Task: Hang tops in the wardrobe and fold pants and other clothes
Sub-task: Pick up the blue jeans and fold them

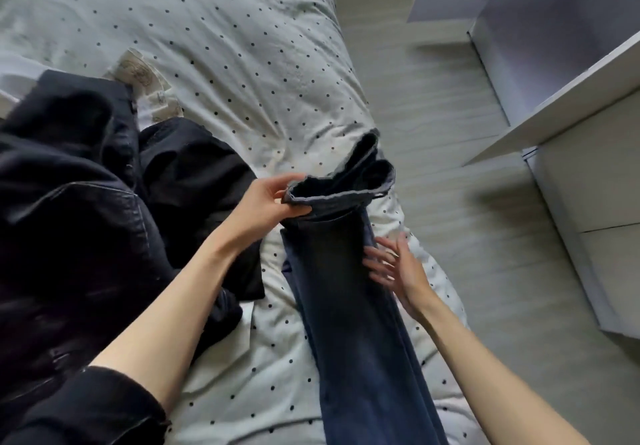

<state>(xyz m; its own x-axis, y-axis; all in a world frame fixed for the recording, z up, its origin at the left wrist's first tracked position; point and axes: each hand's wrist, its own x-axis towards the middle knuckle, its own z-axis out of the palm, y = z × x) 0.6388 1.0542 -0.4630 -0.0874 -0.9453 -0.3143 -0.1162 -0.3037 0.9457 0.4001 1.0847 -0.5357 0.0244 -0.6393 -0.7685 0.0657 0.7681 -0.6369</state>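
Presently: dark blue jeans, legs stacked, along the bed's right edge. Left hand pinches hems, lifted. Right hand, fingers spread, rests on leg. Advice: align hems squarely before folding over.

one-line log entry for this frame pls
step: folding pants | left hand: pinches hem of dark blue denim jeans | right hand: open, fingers touching jeans leg | surface: dotted white duvet

Left hand pinching jeans hem, right hand flat on leg, dotted duvet
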